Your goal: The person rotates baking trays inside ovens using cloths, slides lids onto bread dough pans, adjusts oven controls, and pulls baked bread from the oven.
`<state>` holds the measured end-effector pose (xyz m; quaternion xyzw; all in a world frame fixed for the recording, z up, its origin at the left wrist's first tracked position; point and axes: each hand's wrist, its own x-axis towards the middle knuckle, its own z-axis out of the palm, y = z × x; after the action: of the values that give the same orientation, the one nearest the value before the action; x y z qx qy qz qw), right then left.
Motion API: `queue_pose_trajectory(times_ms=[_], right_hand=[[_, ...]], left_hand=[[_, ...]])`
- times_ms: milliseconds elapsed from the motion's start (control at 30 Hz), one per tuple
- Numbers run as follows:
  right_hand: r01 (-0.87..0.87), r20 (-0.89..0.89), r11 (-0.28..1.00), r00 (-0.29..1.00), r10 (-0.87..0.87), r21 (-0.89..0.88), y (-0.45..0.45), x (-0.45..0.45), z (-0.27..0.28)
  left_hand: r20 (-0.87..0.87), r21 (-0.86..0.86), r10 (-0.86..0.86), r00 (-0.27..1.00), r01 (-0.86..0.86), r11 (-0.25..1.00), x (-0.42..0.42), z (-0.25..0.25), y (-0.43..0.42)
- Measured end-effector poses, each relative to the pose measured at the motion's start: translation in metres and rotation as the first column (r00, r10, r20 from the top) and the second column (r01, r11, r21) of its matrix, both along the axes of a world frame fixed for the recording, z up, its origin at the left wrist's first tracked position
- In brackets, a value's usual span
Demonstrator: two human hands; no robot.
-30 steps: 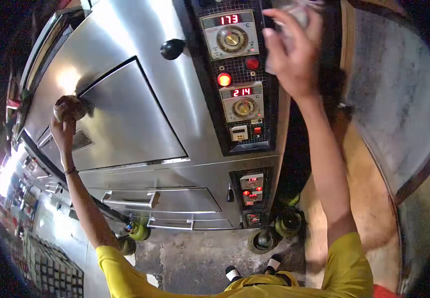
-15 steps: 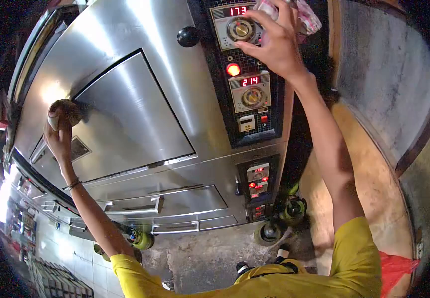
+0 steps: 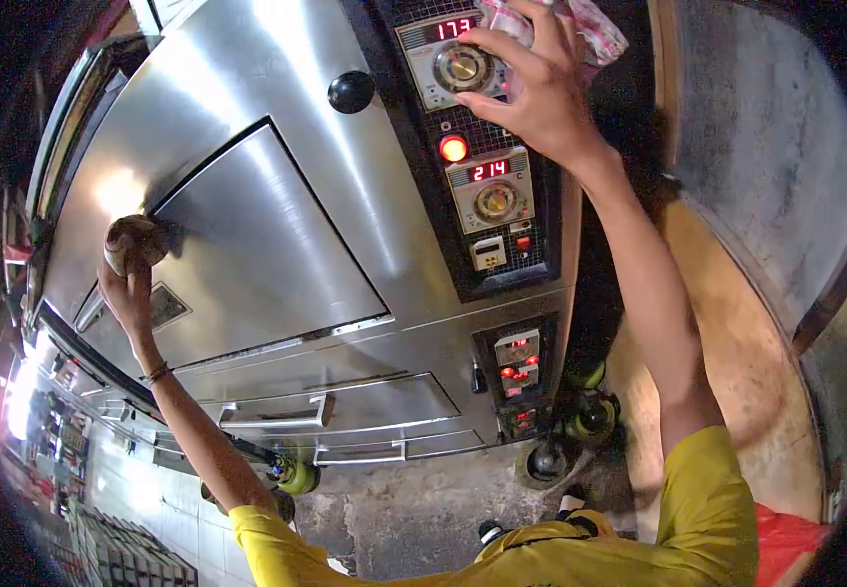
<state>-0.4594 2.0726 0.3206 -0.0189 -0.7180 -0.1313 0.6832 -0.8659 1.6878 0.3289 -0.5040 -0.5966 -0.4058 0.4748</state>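
Note:
My right hand [image 3: 551,103] is at the upper control panel [image 3: 430,93], its thumb and index finger spread beside the upper dial [image 3: 464,67]. A pink-and-white patterned cloth [image 3: 595,31] is bunched under its other fingers. The display above that dial reads 173. Far to the left, my left hand [image 3: 128,289] is closed against the steel oven front [image 3: 247,225], near the door's left side. A brownish rounded shape [image 3: 140,241] shows at its fingers; whether it is a held thing or partly a reflection is unclear.
A second dial [image 3: 496,201] reading 214 sits below a lit red lamp [image 3: 454,148]. A black knob [image 3: 351,92] juts from the oven. Lower doors carry bar handles [image 3: 282,421]. Green gas cylinders [image 3: 590,416] stand on the floor by the oven's base.
The view has shifted slightly, so the oven's lower part appears further right. Both hands keep nearly the same places on the oven; the readings are unchanged.

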Motion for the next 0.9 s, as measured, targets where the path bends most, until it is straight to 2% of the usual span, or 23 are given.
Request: queue_pose_trajectory(times_ms=[67, 133, 233, 367, 467, 733, 833, 900], right_hand=[[-0.012, 0.013, 1.0, 1.0, 0.012, -0.008, -0.001, 0.001, 0.001], [0.021, 0.01, 1.0, 1.0, -0.021, -0.009, 0.0, 0.001, 0.0], [0.011, 0.028, 1.0, 1.0, -0.01, -0.01, 0.001, 0.002, 0.0], [0.016, 0.001, 1.0, 1.0, -0.016, 0.01, 0.0, 0.002, -0.001], [0.009, -0.003, 1.0, 1.0, -0.01, -0.003, 0.002, 0.002, -0.002], [0.026, -0.039, 1.0, 0.999, -0.026, -0.001, -0.005, 0.002, 0.0], [0.027, -0.066, 1.0, 0.997, -0.027, -0.007, -0.004, -0.002, 0.0], [0.008, -0.062, 1.0, 0.998, -0.009, -0.016, -0.005, -0.002, 0.0]], left_hand=[[0.0, -0.012, -0.006, 1.0, 0.006, 1.0, -0.004, -0.001, -0.001], [0.102, 0.025, -0.055, 0.993, 0.053, 0.998, -0.013, -0.003, -0.003], [0.057, -0.002, 0.041, 0.997, -0.041, 0.999, -0.02, -0.002, -0.006], [0.071, 0.019, 0.065, 0.995, -0.067, 0.998, -0.002, 0.0, 0.0], [0.008, 0.0, 0.072, 0.997, -0.072, 0.997, -0.004, -0.001, -0.001], [0.157, 0.017, 0.093, 0.983, -0.097, 0.995, -0.02, -0.004, -0.005], [0.117, 0.006, 0.033, 0.993, -0.034, 0.999, -0.011, -0.002, -0.003], [0.067, 0.005, 0.053, 0.996, -0.054, 0.999, -0.012, -0.003, -0.004]])
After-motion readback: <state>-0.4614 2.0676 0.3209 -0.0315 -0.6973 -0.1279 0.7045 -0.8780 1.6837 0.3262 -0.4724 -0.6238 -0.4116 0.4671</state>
